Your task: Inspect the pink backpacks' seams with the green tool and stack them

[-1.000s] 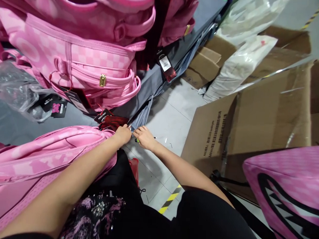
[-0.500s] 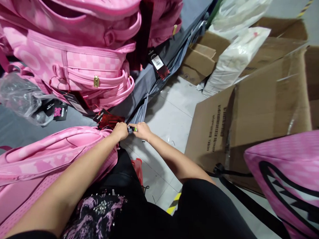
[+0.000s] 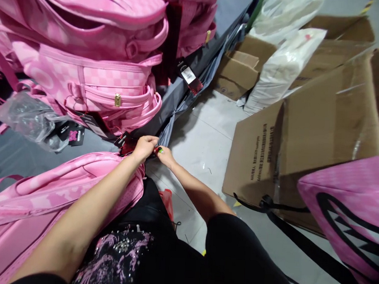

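My left hand [image 3: 145, 146] and my right hand [image 3: 164, 155] meet at the table's front edge, fingers curled and pinched together. Between them shows a small green and red tool [image 3: 159, 150], which my right hand grips. My left hand pinches at the red and black hang tags [image 3: 127, 146] of the pink backpack [image 3: 51, 191] lying under my left forearm. What exactly the left fingers hold is hidden.
A stack of pink checkered backpacks [image 3: 95, 72] fills the grey table [image 3: 185, 92] behind. A crumpled clear bag [image 3: 28, 117] lies at left. Cardboard boxes [image 3: 304, 133] and white plastic bags [image 3: 281, 75] stand on the tiled floor at right, beside another pink backpack [image 3: 348, 209].
Both hands moved slightly up and closer together at the tags. The right hand turned, so the small green tool now shows red too. The view shifted a little.
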`<state>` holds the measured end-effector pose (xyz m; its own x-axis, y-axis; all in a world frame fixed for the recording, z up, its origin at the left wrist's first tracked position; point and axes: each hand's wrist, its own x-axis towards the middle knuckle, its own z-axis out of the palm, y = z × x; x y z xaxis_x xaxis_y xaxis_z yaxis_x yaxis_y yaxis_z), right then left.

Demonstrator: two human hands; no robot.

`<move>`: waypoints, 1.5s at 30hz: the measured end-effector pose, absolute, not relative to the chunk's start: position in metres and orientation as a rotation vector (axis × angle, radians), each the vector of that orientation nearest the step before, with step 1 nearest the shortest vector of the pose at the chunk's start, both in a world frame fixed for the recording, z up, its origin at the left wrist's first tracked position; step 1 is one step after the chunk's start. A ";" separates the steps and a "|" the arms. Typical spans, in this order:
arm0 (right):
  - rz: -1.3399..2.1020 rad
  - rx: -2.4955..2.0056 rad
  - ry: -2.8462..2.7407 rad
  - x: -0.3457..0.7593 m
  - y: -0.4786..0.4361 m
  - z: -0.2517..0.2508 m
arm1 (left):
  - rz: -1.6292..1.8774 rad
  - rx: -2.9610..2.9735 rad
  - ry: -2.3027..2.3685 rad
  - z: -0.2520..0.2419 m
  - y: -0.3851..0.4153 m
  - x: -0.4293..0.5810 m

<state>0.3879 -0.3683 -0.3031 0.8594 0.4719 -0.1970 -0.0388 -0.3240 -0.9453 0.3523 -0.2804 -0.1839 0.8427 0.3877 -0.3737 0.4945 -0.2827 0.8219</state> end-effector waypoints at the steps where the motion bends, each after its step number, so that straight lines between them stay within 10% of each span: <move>1: 0.491 -1.767 -0.271 0.385 -0.372 -0.301 | -0.090 1.852 0.620 -0.175 -0.284 0.347; 13: 0.472 -1.029 -0.418 0.286 -0.421 -0.180 | 0.013 1.197 0.542 -0.134 -0.277 0.177; 21: 0.590 -1.437 -1.059 0.206 -0.384 -0.167 | 0.288 1.048 0.351 -0.130 -0.250 0.116; 34: -0.087 -1.335 -1.897 0.120 -0.294 -0.130 | 0.685 1.298 0.377 -0.135 -0.230 -0.019; 45: 0.605 -1.515 -1.583 0.069 -0.244 -0.154 | 1.823 1.971 1.458 -0.191 -0.171 -0.138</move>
